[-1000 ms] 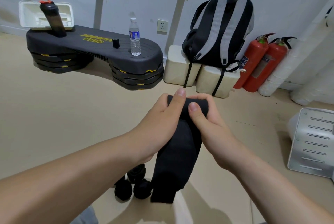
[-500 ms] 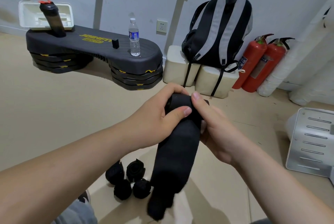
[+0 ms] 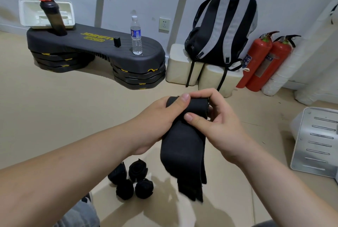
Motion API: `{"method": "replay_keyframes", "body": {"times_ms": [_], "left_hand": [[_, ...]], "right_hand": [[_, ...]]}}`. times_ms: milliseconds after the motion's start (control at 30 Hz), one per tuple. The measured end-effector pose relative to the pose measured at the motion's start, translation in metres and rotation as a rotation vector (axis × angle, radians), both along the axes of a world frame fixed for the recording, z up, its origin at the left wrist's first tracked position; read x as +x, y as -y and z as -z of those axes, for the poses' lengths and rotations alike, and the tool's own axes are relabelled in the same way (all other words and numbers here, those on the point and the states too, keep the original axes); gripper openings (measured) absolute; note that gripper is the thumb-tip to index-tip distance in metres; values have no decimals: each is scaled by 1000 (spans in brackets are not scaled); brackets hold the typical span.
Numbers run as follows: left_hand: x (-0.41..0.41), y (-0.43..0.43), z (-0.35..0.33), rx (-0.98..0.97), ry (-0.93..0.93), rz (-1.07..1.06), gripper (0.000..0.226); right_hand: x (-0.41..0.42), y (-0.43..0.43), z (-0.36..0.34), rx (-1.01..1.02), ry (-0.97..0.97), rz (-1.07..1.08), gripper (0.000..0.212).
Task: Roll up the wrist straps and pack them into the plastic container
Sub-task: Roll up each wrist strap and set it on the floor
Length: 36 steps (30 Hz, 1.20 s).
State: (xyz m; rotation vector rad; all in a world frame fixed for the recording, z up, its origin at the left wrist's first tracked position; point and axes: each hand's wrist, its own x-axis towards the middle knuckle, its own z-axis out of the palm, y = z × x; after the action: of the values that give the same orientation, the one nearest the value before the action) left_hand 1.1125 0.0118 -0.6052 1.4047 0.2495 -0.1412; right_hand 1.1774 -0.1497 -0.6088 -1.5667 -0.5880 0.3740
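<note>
Hands, left hand (image 3: 155, 117) and right hand (image 3: 215, 122), are gripping and rolling a fifth black wrist strap (image 3: 182, 146) at frame centre while four rolled straps (image 3: 131, 181) are lying at lower centre, none packed yet.

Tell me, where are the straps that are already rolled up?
The four rolled straps lie on the floor low in the head view, under the left forearm, left of the hanging strap.

Small workout room. Black step bench (image 3: 95, 51) on tan floor by wall. Water bottle (image 3: 136, 36) on bench. Backpack (image 3: 223, 29) right of bench, two red fire extinguishers (image 3: 263, 62) further right.
</note>
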Motion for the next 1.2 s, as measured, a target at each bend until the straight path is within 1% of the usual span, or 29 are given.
{"method": "replay_keyframes", "body": {"times_ms": [33, 100, 167, 200, 267, 333, 367, 433, 467, 500, 567, 600, 667, 733, 767, 867, 933, 967, 1033, 1167, 1200], "left_hand": [[0, 0, 0, -13, 22, -24, 44], [0, -1, 1, -8, 66, -69, 40], [0, -1, 1, 17, 118, -112, 34], [-1, -1, 1, 32, 142, -126, 30], [-3, 0, 1, 107, 195, -119, 24], [-4, 3, 1, 187, 236, -105, 22], [-4, 3, 1, 197, 239, -111, 22], [-1, 1, 0, 155, 188, -120, 26], [1, -2, 0, 116, 134, -104, 34], [3, -4, 0, 89, 78, -76, 46], [5, -7, 3, 95, 12, -35, 67], [6, -8, 4, 112, 3, -32, 74], [7, -8, 6, 190, -13, -40, 80], [6, -8, 6, 242, -22, -49, 77], [6, -8, 6, 225, -21, -55, 75], [6, -6, 5, 147, -6, -116, 70], [5, -3, 4, 158, 17, -161, 59], [4, -1, 4, 179, 30, -177, 53], [1, 4, 4, 204, 52, -198, 46], [-4, 8, 0, 257, 106, -234, 35], [-6, 9, -2, 285, 129, -223, 33]], "right_hand": [[2, 1, -1, -1, -19, 11, 40], [3, 3, -7, -1, -144, -4, 41], [2, 2, -12, -88, -268, -77, 40], [0, 2, -13, -140, -294, -102, 47], [-2, 0, -12, -162, -294, -86, 57], [-2, -2, -10, -111, -280, -34, 56], [-2, -1, -8, -64, -278, -17, 51], [0, 0, -5, -2, -218, -16, 35], [1, 1, -3, -2, -155, -20, 28], [1, 2, -2, -8, -97, -24, 26], [1, 3, 0, -35, 16, -43, 32], [0, 3, 1, -64, 84, -60, 37], [-1, 2, 4, -138, 226, -82, 43], [1, 3, 6, -182, 303, -73, 46], [2, 3, 6, -185, 281, -65, 46], [3, 2, 2, -136, 39, -29, 43], [2, 0, -1, -142, -85, -11, 40], [1, -2, -1, -152, -130, 0, 44], [-2, -6, 0, -164, -175, 30, 52], [-8, -10, -1, -159, -211, 25, 50], [-8, -10, -2, -156, -230, 16, 53]]}}
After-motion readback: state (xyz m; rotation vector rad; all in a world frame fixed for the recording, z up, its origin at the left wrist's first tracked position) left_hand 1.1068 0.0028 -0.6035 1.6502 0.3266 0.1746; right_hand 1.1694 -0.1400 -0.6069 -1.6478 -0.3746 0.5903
